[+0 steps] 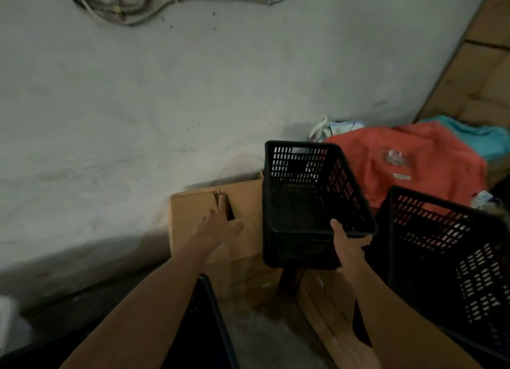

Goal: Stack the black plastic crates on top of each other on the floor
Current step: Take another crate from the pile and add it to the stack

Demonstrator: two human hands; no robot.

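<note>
A black slotted plastic crate (303,203) is tilted in mid-air in the centre, its open top facing me. My right hand (349,247) grips its near right corner, thumb over the rim. My left hand (220,225) is stretched out with fingers apart to the left of the crate, over a cardboard box, touching nothing that I can tell. A second black crate (452,261) stands at the right, close to my right arm. The dark edge of a third crate (204,327) shows low between my arms.
A brown cardboard box (193,208) leans at the grey wall (165,92) behind my left hand. Flat cardboard (325,308) lies on the floor under the held crate. Orange cloth (408,159) and teal cloth (474,136) are heaped at the right. Cables hang on the wall above.
</note>
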